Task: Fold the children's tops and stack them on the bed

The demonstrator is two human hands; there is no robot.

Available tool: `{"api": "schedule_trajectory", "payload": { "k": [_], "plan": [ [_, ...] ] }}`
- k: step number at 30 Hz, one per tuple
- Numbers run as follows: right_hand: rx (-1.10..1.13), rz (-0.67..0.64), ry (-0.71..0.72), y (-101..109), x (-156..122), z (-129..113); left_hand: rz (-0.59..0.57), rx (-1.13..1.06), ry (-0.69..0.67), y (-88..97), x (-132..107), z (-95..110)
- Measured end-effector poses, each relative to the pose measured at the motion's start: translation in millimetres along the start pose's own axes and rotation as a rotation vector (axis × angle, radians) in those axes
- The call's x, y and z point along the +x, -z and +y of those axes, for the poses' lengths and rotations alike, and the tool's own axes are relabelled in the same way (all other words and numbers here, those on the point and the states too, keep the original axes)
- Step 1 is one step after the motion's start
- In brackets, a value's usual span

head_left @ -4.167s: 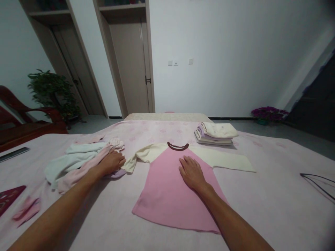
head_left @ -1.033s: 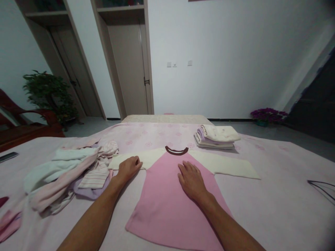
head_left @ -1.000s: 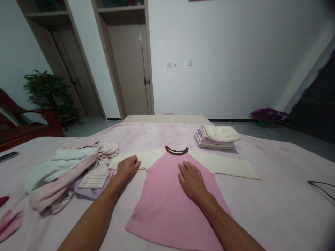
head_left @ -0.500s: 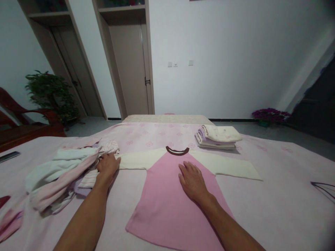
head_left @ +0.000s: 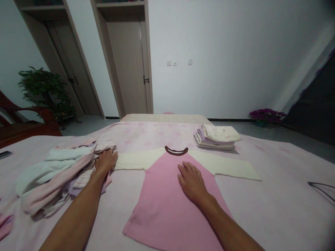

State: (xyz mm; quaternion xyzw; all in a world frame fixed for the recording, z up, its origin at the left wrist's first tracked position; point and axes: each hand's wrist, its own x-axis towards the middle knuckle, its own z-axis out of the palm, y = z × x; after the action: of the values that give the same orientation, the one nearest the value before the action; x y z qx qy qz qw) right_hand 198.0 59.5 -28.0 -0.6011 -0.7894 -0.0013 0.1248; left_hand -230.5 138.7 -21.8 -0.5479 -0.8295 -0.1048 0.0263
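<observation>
A long-sleeved shirt [head_left: 162, 198] lies spread flat, with a pink body, cream sleeves and a dark brown neckband; its hem runs out of the bottom of the view. My right hand [head_left: 192, 181] rests palm down on its chest, fingers stretched and nothing held. At the end of the left sleeve, my left hand [head_left: 106, 161] presses against the right side of a loose heap of clothes [head_left: 65, 158], its fingers extended and partly lost among the fabric. White, pink, lilac and striped pieces show in that heap.
A stack of folded clothes [head_left: 220, 136] stands behind the right sleeve. The pink flowered cloth [head_left: 274, 195] covers the work surface. A phone [head_left: 5, 154] lies at the left edge, a pink garment [head_left: 5, 225] below it. Thin black wire [head_left: 320, 188] shows at the right.
My left hand has shifted a little left along with the heap, and a pink and lilac edge now shows beside my wrist. My right hand stays on the shirt.
</observation>
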Motion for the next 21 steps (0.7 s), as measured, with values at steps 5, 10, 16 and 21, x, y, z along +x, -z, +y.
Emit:
{"api": "schedule_trajectory", "payload": {
  "k": [5,10,16,21],
  "plan": [
    [-0.004,0.017,-0.002,-1,0,1,-0.002,0.049,0.086,0.2,8,0],
    [-0.012,0.049,-0.002,-5,0,1,0.058,0.122,0.072,4.5,-3,23],
    [-0.017,0.056,-0.008,-8,0,0,0.095,-0.081,-0.46,6.6,-40,108],
    [-0.004,0.025,-0.018,-2,0,-1,-0.092,-0.234,-0.698,-12.0,-65,195]
  ]
}}
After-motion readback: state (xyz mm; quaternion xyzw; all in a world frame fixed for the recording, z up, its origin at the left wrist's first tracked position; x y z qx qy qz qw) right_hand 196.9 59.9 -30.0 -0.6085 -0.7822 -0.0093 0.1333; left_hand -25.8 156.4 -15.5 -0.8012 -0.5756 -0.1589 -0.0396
